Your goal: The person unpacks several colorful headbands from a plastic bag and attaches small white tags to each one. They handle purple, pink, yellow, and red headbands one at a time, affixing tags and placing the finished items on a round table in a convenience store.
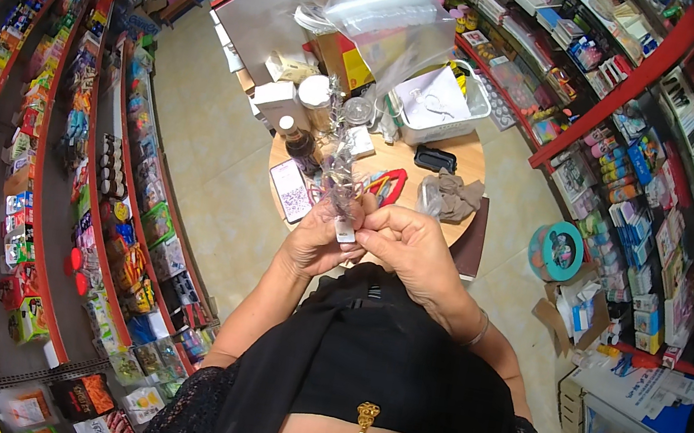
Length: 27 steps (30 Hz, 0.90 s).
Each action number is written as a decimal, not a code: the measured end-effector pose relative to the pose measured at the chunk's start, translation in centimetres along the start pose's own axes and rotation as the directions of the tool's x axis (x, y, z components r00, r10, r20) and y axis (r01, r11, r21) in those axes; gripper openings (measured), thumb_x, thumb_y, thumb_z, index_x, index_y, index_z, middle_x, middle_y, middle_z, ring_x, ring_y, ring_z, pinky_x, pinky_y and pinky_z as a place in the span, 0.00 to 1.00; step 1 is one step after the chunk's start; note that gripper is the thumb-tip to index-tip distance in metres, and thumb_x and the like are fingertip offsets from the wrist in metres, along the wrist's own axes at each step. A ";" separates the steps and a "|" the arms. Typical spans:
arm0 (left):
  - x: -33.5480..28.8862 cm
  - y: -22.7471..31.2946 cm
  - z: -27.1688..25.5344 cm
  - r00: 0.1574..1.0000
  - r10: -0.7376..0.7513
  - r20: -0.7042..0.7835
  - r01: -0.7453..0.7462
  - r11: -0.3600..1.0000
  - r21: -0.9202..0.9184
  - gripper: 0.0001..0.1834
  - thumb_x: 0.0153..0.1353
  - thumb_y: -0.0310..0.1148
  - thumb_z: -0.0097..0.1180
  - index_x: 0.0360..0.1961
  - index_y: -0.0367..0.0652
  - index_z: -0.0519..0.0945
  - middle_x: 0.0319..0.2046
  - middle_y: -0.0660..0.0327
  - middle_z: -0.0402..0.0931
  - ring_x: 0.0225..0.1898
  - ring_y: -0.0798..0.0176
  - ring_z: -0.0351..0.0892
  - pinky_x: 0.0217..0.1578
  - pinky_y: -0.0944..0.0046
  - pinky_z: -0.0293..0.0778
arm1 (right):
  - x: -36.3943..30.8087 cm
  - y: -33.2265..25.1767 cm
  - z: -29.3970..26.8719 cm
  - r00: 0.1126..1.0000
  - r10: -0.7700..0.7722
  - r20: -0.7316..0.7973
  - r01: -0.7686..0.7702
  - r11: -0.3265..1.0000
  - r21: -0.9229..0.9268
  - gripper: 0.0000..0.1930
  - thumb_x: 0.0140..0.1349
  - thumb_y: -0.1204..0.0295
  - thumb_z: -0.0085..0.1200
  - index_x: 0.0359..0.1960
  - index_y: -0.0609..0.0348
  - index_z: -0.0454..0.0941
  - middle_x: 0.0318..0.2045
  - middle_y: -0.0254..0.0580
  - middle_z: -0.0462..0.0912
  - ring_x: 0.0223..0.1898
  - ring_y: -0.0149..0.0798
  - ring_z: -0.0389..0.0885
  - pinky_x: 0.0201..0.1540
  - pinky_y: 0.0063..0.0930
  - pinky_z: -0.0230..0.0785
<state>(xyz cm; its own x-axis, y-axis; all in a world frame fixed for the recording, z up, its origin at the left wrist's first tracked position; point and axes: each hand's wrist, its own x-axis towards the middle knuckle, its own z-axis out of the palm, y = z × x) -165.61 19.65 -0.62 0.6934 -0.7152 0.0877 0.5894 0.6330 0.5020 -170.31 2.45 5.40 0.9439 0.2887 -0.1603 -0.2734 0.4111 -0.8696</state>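
Both hands are together over the near edge of a round wooden table [446,230]. Closed around the lower end of a see-through, crinkly plastic packet [342,181] is my left hand [312,243]. The packet stands up from my fingers and looks dark and silvery; its contents are too blurred to name. A small white tag [344,231] shows at its bottom. My right hand [416,245] pinches beside that tag, thumb and forefinger together. Just beyond lie red-handled scissors [387,185], partly hidden. A white card with a purple code pattern [289,189] lies left of the packet.
On the table stand a dark bottle [300,146], a white-lidded jar [316,94], a white plastic basket [449,128], a black tray [435,159] and crumpled brown cloth [458,200]. Packed shelves [107,195] curve along the left, others line the right. A teal-rimmed tub [558,252] sits on the floor.
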 end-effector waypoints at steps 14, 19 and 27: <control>0.9 -0.3 -0.5 1.000 0.007 0.000 -0.007 0.998 -0.062 0.18 0.55 0.35 0.64 0.42 0.37 0.74 0.37 0.63 0.69 0.28 0.70 0.67 0.28 0.70 0.65 | 0.6 -0.4 -0.4 1.000 0.029 -0.002 -0.028 0.997 0.071 0.06 0.63 0.78 0.51 0.39 0.68 0.75 0.34 0.37 0.81 0.34 0.25 0.80 0.37 0.19 0.73; 1.6 0.0 0.6 0.998 0.041 -0.038 -0.043 0.998 -0.037 0.17 0.57 0.35 0.62 0.43 0.34 0.75 0.36 0.61 0.71 0.29 0.69 0.68 0.31 0.70 0.66 | 1.1 -0.1 -0.4 0.999 -0.007 -0.044 0.014 0.986 0.165 0.06 0.63 0.79 0.51 0.40 0.69 0.74 0.35 0.38 0.80 0.35 0.26 0.79 0.40 0.19 0.73; 1.6 0.3 -0.8 0.992 0.053 -0.118 -0.036 0.989 0.140 0.20 0.57 0.35 0.62 0.47 0.34 0.76 0.36 0.60 0.78 0.32 0.69 0.72 0.34 0.70 0.69 | 1.0 0.8 -0.4 0.985 -0.079 -0.151 0.082 0.997 0.014 0.05 0.62 0.80 0.52 0.38 0.68 0.72 0.31 0.38 0.81 0.32 0.23 0.78 0.34 0.14 0.70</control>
<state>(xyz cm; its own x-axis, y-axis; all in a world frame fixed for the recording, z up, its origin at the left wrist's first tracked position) -164.05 18.92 -1.02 0.7675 -0.6410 0.0123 0.5001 0.6107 0.6140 -169.47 2.72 4.33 0.9796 0.1217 -0.1600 -0.1980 0.4455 -0.8731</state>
